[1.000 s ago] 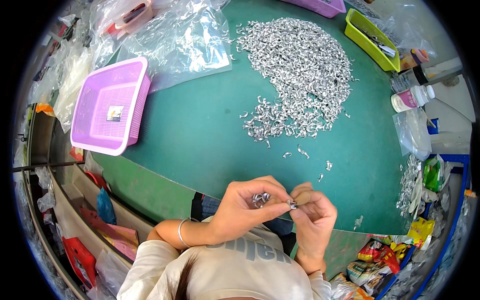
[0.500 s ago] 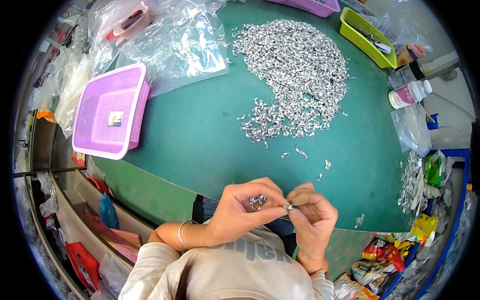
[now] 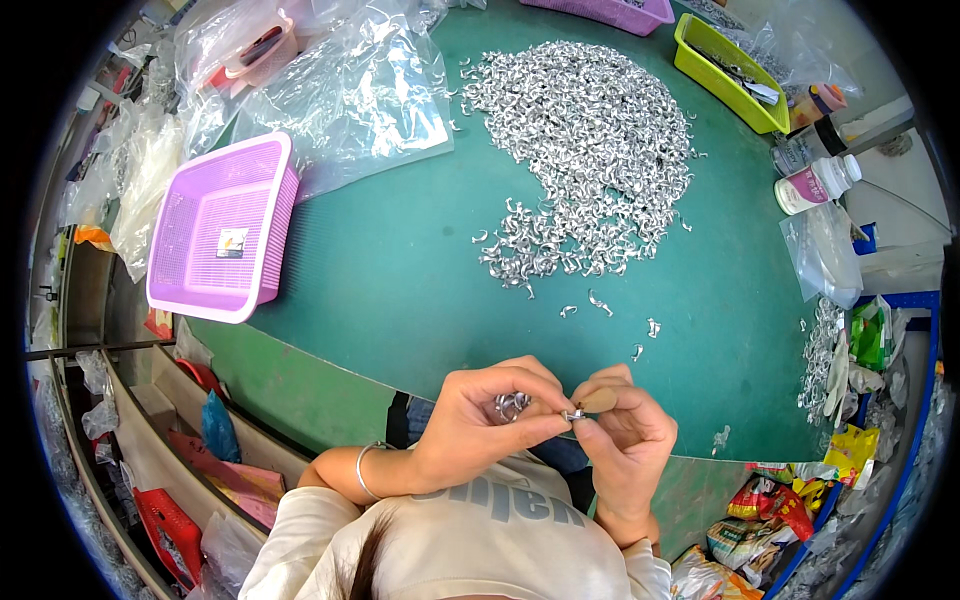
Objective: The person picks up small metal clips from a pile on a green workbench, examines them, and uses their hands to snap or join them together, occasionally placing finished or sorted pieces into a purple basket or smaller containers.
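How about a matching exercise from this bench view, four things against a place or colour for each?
1. Tray at far right
2. Handful of metal pieces
3. Basket at left
4. Heap of metal pieces

A. Purple
B. Spread on the tabletop
C. Lime green
D. Inside the left hand

Pairs: 1-C, 2-D, 3-A, 4-B

The person is wearing a loose cream shirt (image 3: 470, 555), with thick grey-blue lettering (image 3: 520, 508) running across its chest. The left sleeve (image 3: 305, 525) is creasing softly near the elbow, and the right sleeve (image 3: 648, 572) is showing the same pale cloth. Above the left hand (image 3: 488, 412), a thin silver bracelet (image 3: 361, 470) is circling the arm. A long lock of hair (image 3: 366, 560) is falling over the shirt; blue denim (image 3: 421, 416) is showing beyond it.
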Motion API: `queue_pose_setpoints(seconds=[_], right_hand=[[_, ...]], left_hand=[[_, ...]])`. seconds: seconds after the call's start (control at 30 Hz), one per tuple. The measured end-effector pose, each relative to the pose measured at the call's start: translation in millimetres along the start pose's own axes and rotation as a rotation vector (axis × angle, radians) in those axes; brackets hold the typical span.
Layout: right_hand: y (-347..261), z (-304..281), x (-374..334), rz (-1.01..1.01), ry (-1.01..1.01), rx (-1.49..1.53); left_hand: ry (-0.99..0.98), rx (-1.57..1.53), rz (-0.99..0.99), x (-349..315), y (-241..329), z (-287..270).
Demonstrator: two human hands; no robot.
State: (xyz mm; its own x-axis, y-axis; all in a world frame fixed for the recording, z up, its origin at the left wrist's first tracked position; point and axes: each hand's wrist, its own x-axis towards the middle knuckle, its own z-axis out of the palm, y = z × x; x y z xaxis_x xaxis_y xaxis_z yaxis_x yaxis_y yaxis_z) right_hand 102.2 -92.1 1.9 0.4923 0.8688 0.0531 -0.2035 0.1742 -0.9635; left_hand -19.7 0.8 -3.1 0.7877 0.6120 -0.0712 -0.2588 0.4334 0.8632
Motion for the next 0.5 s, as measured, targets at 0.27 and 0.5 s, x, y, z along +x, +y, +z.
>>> queue_pose_setpoints(seconds=[0.27, 0.5], right_hand=[[16.8, -27.3, 16.9, -0.008, 0.049, -0.356], [36.3, -61.9, 50.1, -0.233, 0.148, -1.257]], left_hand=[[0.469, -0.054, 0.117, 9.1, 32.5, -44.7], [1.168, 1.189, 0.394, -17.5, 99.1, -163.4]])
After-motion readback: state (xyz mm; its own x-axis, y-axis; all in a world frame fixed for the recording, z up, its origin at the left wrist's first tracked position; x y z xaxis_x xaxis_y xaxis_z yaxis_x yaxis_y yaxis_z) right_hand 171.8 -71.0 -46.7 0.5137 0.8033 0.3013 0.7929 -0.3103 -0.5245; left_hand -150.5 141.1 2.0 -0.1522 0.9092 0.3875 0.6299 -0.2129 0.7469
